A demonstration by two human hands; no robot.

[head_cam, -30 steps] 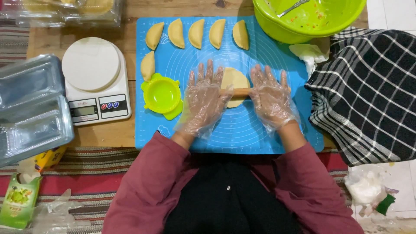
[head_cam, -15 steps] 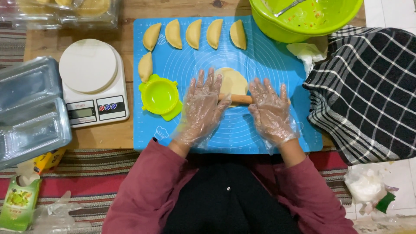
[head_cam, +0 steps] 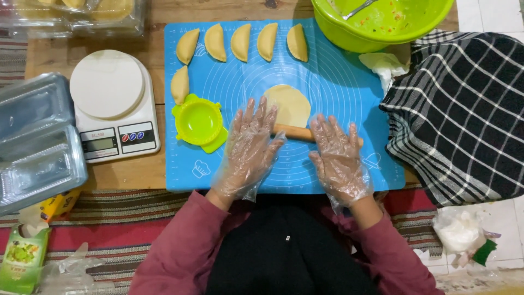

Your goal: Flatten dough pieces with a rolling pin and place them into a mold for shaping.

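On a blue mat spread over a wooden counter, two hands in clear plastic gloves press flat on a wooden pin. Left hand, fingers spread and open, covers the pin's left end; right hand, likewise flat and open, lies over its right end. Neither hand is curled around the pin; both rest palm-down upon it. Between the hands the pin's bare middle shows, lying across the near edge of a round dough disc at the mat's centre.

Along the mat's far edge sit five folded, half-moon pastries in a row, with a sixth just below the leftmost. Beside that one, touching the mat's left edge, lies a green press, open and hollow side up. A white scale stands just left of the mat, and clear plastic trays lie further left. At the far right corner a green bowl overlaps the mat, a metal utensil resting inside. A black-and-white checked cloth covers the counter's right side, next to a crumpled white tissue.
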